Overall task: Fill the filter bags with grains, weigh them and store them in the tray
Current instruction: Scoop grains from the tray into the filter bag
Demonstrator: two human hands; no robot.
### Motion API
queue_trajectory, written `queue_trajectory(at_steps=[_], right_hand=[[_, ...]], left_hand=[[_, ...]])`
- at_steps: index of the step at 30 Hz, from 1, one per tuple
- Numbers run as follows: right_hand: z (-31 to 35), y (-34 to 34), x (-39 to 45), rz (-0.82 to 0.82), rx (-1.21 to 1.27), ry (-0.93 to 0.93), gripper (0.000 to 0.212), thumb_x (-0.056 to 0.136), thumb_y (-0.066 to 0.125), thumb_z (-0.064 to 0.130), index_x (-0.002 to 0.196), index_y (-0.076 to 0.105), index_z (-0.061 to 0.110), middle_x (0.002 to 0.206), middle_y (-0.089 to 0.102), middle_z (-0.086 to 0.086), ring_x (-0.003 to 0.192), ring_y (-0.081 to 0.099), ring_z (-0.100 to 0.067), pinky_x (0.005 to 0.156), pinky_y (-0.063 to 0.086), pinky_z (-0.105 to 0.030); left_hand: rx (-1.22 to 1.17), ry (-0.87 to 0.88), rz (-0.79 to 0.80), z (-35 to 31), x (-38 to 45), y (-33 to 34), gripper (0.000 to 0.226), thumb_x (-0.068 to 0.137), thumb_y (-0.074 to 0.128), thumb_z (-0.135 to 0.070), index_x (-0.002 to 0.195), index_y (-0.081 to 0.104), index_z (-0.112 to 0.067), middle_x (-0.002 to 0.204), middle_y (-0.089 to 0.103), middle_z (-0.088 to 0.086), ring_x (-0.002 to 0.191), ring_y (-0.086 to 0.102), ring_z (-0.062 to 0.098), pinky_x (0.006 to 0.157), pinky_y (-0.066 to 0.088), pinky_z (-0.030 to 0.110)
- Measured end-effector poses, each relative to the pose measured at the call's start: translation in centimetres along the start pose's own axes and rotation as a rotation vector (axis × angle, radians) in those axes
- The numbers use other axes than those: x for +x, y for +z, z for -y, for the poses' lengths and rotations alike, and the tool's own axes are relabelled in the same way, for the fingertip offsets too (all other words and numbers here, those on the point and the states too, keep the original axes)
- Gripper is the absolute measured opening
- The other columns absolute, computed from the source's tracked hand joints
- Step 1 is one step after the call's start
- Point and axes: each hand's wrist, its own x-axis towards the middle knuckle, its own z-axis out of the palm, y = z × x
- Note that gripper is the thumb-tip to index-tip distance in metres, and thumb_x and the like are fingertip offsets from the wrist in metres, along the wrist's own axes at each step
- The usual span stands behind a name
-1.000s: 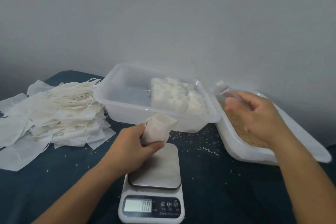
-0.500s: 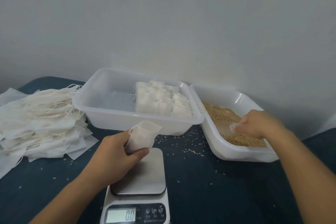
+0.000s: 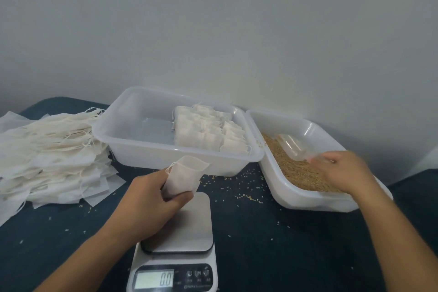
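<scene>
1. My left hand [image 3: 151, 197] held an empty filter bag [image 3: 183, 179] in a curled grip, fingers and thumb round its lower half, mouth up and gaping toward the right of the frame. I judged that kept it ready to take grain.
2. I held the bag just above the steel platform of the kitchen scale [image 3: 176, 242], low in the centre; its display showed zero, so nothing weighed on it yet.
3. My right hand [image 3: 341, 169] reached into the grain tub [image 3: 305, 199] at centre right, fingertips pinching the near end of a clear plastic scoop [image 3: 292, 147] lying on the grains [image 3: 296, 170].
4. The storage tray [image 3: 132, 147] sat behind the scale, its rim touching the tub's; filled bags [image 3: 208, 134] were packed in rows along its right side, the left bare, probably to fill it in order.
5. The pile of empty bags [image 3: 52, 149] lay at the left edge on the table [image 3: 272, 244], within the left hand's reach. Spilled grains dotted the dark cloth between scale and tub.
</scene>
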Motion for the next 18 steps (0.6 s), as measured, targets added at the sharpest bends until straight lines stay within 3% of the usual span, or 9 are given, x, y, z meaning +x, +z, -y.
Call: queue_trajectory(at_steps=[3, 6, 10, 13, 18], right_hand=[[1.5, -0.2, -2.1, -0.092, 0.162, -0.076, 0.032, 0.085, 0.062, 0.073, 0.092, 0.074, 0.044, 0.080, 0.072, 0.016, 0.081, 0.067, -0.008, 0.067, 0.049, -0.031], [3.9, -0.6, -4.4, -0.081, 0.267, -0.189, 0.027, 0.082, 0.064, 0.075, 0.098, 0.073, 0.054, 0.082, 0.072, 0.026, 0.077, 0.069, -0.002, 0.065, 0.050, -0.029], [7.1, -1.5, -6.9, 0.153, 0.322, -0.343, 0.027, 0.077, 0.070, 0.066, 0.102, 0.075, 0.059, 0.099, 0.074, 0.031, 0.089, 0.069, 0.011, 0.075, 0.050, -0.023], [8.6, -2.6, -8.1, 0.306, 0.210, -0.435, 0.031, 0.072, 0.071, 0.065, 0.103, 0.073, 0.062, 0.105, 0.075, 0.028, 0.097, 0.072, 0.001, 0.082, 0.060, -0.028], [10.9, -4.0, -8.7, 0.395, 0.071, -0.544, 0.031, 0.070, 0.074, 0.065, 0.101, 0.072, 0.065, 0.092, 0.075, 0.029, 0.082, 0.069, 0.007, 0.074, 0.047, -0.005]], left_hand=[[-0.009, -0.024, -0.007, 0.0, -0.1, -0.1, 0.038, 0.078, 0.086, -0.037, 0.070, 0.050, -0.045, 0.078, 0.060, -0.045, 0.076, 0.058, -0.017, 0.065, 0.040, 0.002], [-0.015, -0.053, 0.003, 0.2, 0.0, -0.1, 0.035, 0.079, 0.085, -0.040, 0.070, 0.050, -0.043, 0.076, 0.058, -0.047, 0.074, 0.057, -0.018, 0.062, 0.040, 0.002], [-0.025, -0.062, 0.005, 0.5, 0.0, -0.1, 0.037, 0.081, 0.083, -0.040, 0.072, 0.049, -0.049, 0.077, 0.056, -0.051, 0.078, 0.056, -0.022, 0.064, 0.039, 0.000], [-0.007, -0.047, 0.003, 0.9, 0.1, -0.2, 0.036, 0.083, 0.081, -0.038, 0.070, 0.049, -0.048, 0.079, 0.057, -0.049, 0.079, 0.057, -0.018, 0.066, 0.039, 0.003], [0.006, -0.059, -0.008, 1.3, 0.1, -0.1, 0.023, 0.084, 0.077, -0.042, 0.076, 0.056, -0.041, 0.072, 0.063, -0.027, 0.080, 0.058, -0.009, 0.062, 0.040, 0.009]])
